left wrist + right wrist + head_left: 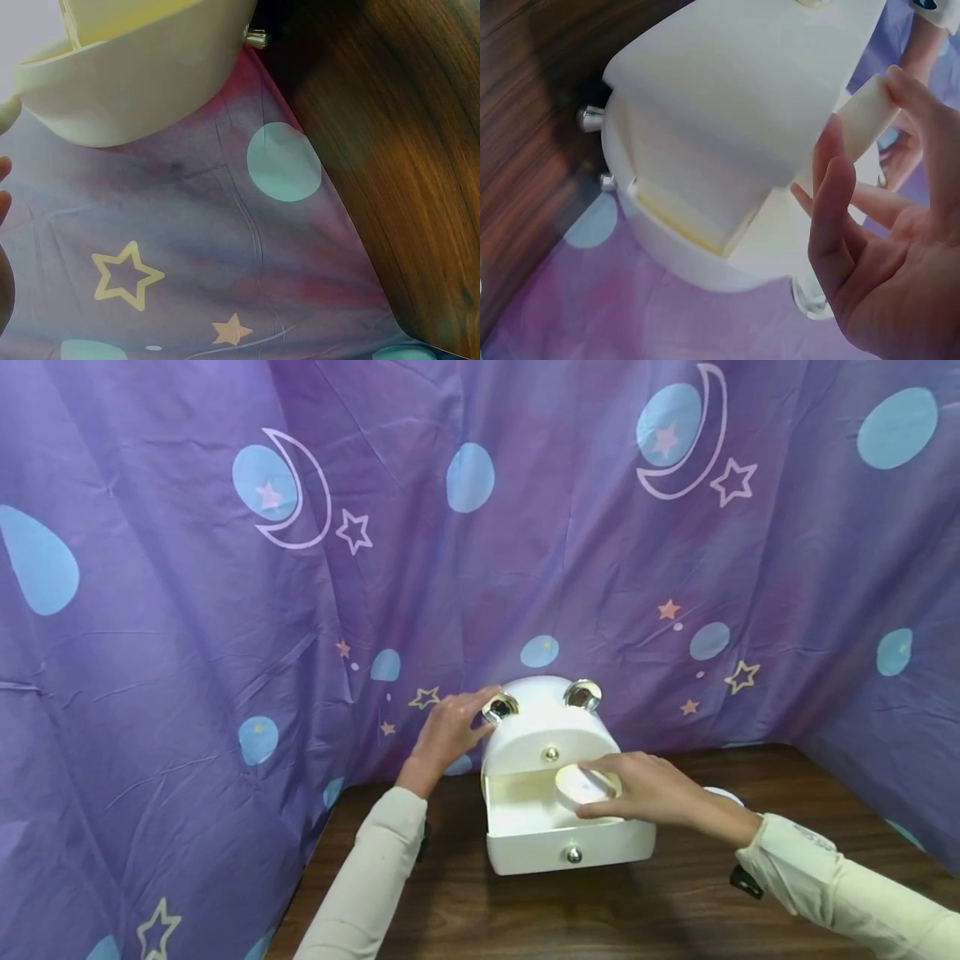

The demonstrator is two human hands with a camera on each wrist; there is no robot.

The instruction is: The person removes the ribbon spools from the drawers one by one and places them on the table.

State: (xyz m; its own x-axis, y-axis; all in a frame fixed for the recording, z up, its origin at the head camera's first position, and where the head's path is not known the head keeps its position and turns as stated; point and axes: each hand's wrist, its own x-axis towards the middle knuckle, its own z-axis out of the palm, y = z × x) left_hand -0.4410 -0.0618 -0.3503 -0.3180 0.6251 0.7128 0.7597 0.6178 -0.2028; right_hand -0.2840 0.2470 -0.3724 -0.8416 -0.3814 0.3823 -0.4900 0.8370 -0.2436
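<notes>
Cabinet [543, 722] on table [525, 918], before curtain [450, 568]; disc [579, 785] in right hand [645, 787], over lower drawer [532, 853]

White round piece [581, 787]: partly covered by the right hand [645, 787]
Disc [727, 795] near the table's [457, 914] back right corner: partly hidden
Front edge: cut off, head view
Left hand [452, 727]: mostly cut off, left wrist view

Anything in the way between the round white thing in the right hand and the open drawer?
Nothing visible is. In the head view, the round white thing in the right hand shows against the opening of the drawer. What lies directly beneath it is hidden. The left hand is off to the side.
</notes>
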